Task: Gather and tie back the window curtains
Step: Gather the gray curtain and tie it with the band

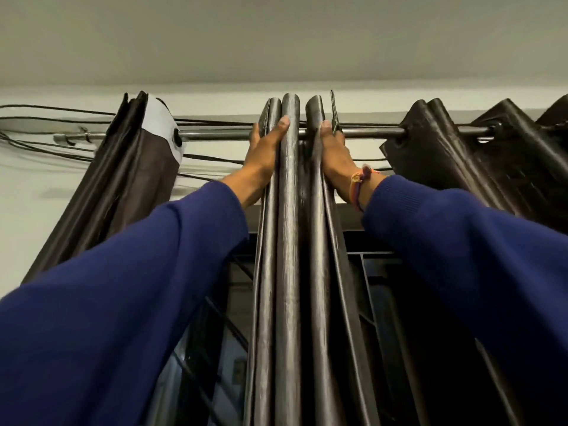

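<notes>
Blue sleeves (123, 302) filled the lower corners, both arms reaching up to the rod (368, 132). Between the hands hung the middle curtain (287, 241), bunched into tight dark folds. Against its left side the left hand (262, 152) lay with straight fingers pressed flat, fingertips just at rod height. Against its right side the right hand (333, 155) pressed likewise, fingers extended, a coloured band (358, 186) on its wrist. Left of the left hand a second curtain (123, 186) hung gathered, pale lining showing. Right of the right hand a third curtain (461, 155) sat bunched. Cables (55, 113) ran along the wall behind the rod. Window bars (365, 272) showed below the hands.
</notes>
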